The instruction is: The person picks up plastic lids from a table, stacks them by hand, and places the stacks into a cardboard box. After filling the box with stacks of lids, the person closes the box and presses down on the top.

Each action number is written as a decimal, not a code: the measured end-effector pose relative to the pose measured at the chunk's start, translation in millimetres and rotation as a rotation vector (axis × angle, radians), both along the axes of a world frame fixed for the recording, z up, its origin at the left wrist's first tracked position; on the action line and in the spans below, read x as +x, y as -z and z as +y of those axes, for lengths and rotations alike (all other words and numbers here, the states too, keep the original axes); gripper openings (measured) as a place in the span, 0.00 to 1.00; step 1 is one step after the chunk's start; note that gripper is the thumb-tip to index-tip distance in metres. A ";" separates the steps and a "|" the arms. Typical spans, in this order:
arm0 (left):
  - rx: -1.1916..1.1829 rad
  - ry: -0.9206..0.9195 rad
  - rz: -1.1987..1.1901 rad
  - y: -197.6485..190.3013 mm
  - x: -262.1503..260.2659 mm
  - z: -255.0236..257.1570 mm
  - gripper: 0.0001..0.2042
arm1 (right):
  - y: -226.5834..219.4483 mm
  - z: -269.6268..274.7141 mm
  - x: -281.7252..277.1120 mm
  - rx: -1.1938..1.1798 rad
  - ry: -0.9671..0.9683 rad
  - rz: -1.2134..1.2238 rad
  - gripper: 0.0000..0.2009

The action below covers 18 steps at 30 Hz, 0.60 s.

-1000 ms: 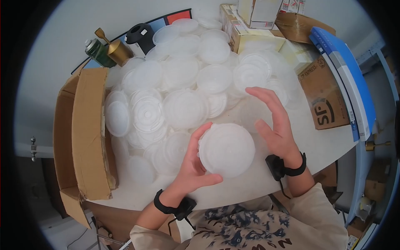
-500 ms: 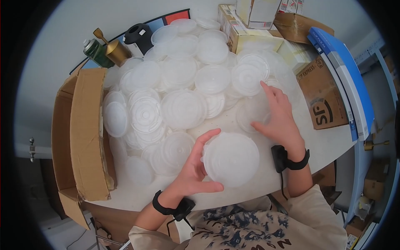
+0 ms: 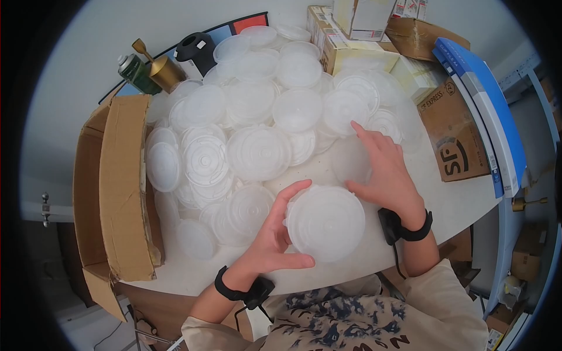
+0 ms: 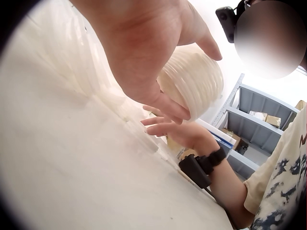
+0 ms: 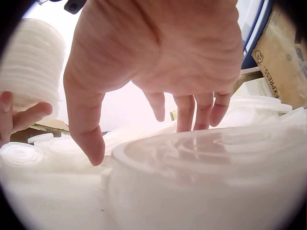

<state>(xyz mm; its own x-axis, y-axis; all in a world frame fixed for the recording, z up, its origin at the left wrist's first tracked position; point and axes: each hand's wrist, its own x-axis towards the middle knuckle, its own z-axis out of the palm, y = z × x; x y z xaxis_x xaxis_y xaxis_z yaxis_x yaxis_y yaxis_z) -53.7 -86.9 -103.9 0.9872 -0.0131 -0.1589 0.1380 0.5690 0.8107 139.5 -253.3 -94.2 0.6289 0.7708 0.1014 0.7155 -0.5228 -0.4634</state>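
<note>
My left hand (image 3: 272, 237) grips a stack of round translucent plastic lids (image 3: 326, 223) close to the table's front edge, thumb on the near side and fingers on the far side. The stack's many ridged rims show in the left wrist view, where the lids (image 4: 204, 84) sit between fingers and thumb. To the right, my right hand (image 3: 391, 175) hovers with spread, slightly bent fingers over a single lid (image 3: 348, 159) on the table. In the right wrist view the fingertips hang right at the far rim of a large lid (image 5: 206, 158), with nothing between them and the thumb.
A broad heap of loose lids (image 3: 257, 153) covers the table's middle and back. An opened cardboard box (image 3: 123, 187) stands left; a carton (image 3: 455, 131) and blue binders (image 3: 486, 111) stand right. Behind are a brass-coloured pot (image 3: 168, 73), a green bottle (image 3: 138, 74) and a black object (image 3: 196, 52).
My left hand has brought the stack slightly down and to the right. My right hand first drew back to the right, then reached left again over the single lid.
</note>
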 end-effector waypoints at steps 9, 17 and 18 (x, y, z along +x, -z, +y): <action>0.010 0.001 0.006 0.9 -0.1 0.4 0.57 | 5.9 0.0 -0.7 0.010 -0.038 -0.011 0.48; 0.007 -0.004 -0.002 3.7 -0.3 0.7 0.57 | 6.5 2.6 -2.0 0.037 -0.081 -0.018 0.46; 0.009 -0.004 -0.002 3.6 -0.2 0.9 0.57 | 6.3 3.0 -2.4 0.023 -0.079 -0.025 0.47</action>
<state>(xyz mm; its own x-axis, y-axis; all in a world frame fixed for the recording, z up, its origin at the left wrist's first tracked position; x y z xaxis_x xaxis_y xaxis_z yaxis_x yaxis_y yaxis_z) -53.9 -86.0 -107.4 0.9876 -0.0073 -0.1569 0.1338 0.5624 0.8160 137.1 -250.3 -100.5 0.5635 0.8151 0.1346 0.7654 -0.4538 -0.4563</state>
